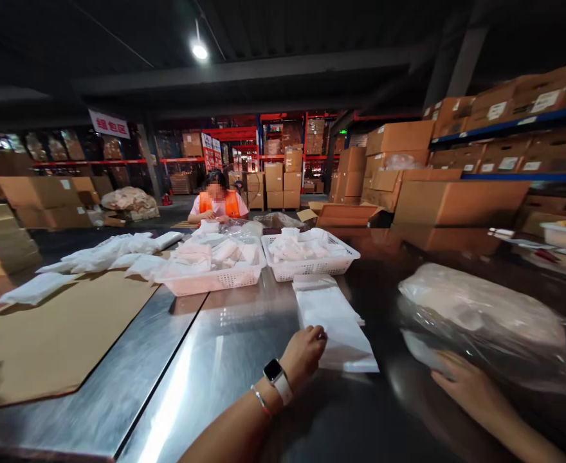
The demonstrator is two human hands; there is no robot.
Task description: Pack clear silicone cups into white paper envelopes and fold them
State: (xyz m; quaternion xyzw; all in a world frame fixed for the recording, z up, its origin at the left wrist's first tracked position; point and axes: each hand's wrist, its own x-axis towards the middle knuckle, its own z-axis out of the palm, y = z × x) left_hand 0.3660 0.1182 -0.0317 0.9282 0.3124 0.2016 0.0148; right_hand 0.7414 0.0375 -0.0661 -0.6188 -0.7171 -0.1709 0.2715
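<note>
White bag stack (flat on steel) at left hand fingertips.

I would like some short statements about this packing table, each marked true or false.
1. The left hand touches a flat white bag. True.
2. The right hand rests at a large clear plastic bag. True.
3. The left wrist is bare. False: it wears a watch and a bracelet.
4. Two white baskets stand empty. False: both hold white packets.
5. A cardboard sheet lies on the steel table. True.
</note>
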